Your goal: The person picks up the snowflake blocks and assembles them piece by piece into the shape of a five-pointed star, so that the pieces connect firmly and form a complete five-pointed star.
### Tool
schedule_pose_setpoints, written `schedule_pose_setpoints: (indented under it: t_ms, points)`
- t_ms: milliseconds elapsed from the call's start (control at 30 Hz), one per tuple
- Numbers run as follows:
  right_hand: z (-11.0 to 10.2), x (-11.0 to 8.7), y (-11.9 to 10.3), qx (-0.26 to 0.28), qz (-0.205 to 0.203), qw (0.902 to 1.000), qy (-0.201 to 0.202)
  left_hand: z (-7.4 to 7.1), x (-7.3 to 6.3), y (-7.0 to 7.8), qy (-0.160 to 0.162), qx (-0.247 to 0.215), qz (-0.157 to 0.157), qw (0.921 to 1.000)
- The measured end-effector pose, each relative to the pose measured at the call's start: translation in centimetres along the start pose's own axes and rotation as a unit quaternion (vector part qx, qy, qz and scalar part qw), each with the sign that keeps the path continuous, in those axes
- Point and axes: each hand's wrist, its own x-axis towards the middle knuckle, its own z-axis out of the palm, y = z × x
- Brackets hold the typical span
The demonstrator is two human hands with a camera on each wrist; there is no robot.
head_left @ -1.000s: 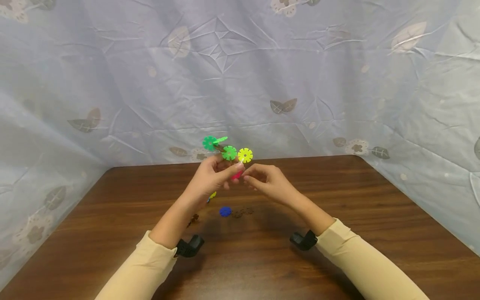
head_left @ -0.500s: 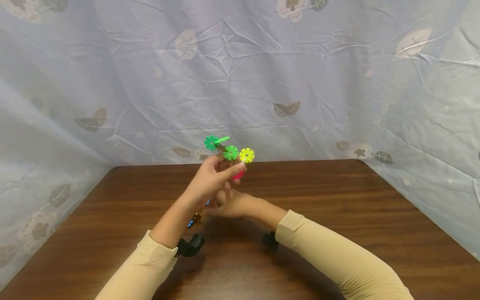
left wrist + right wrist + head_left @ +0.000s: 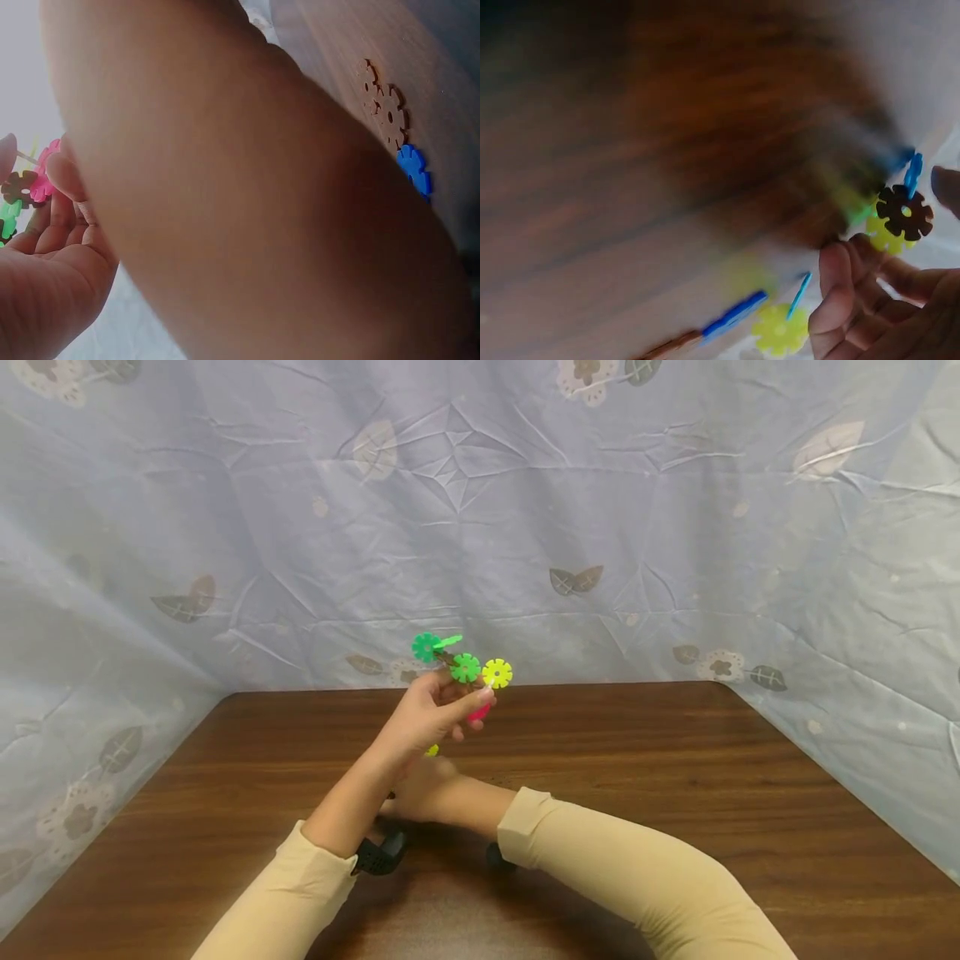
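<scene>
My left hand (image 3: 427,710) is raised above the table. Between thumb and fingers it pinches a chain of slotted plastic discs: green discs (image 3: 466,668), a yellow disc (image 3: 497,673), a pink disc (image 3: 46,171) and a brown one (image 3: 22,189). My right hand (image 3: 427,789) reaches low across under the left forearm, which hides part of it. In the right wrist view its thumb and loosely bent fingers are apart, near a brown disc (image 3: 905,212) joined to a blue and a yellow disc. Whether it touches them is unclear.
On the wooden table (image 3: 675,777), linked brown discs (image 3: 390,116) and a blue disc (image 3: 414,171) lie beneath the arms. Another yellow disc (image 3: 780,330) with a light blue one stands close to the right hand. A patterned curtain (image 3: 480,527) hangs behind.
My right hand has left the pink disc and moved down and left, passing under the left forearm. The left hand keeps its hold on the chain almost in place.
</scene>
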Motion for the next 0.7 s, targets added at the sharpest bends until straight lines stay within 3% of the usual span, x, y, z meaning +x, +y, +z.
schedule_pose_setpoints:
  t_ms: [133,233,367,500,700]
  points:
    - [-0.3,0.0,-0.9,-0.03,0.024,0.9991,-0.018,0.1,0.0,-0.1,0.002,-0.002,-0.003,1.0]
    - [-0.5,-0.1,-1.2,-0.02,0.028,0.999,-0.027,0.2,0.0,-0.2,0.003,0.003,0.001,1.0]
    - [-0.6,-0.3,-0.9,0.049,0.028,0.9979,-0.031,0.3,0.0,-0.2,0.004,0.009,0.001,1.0]
    - [-0.6,-0.5,-0.2,0.132,0.029,0.9905,-0.028,0.3,-0.1,-0.3,0.005,0.011,-0.003,0.9999]
    - [-0.4,-1.0,0.9,0.199,0.007,0.98,-0.008,0.4,-0.1,-0.5,0.003,0.001,0.006,1.0]
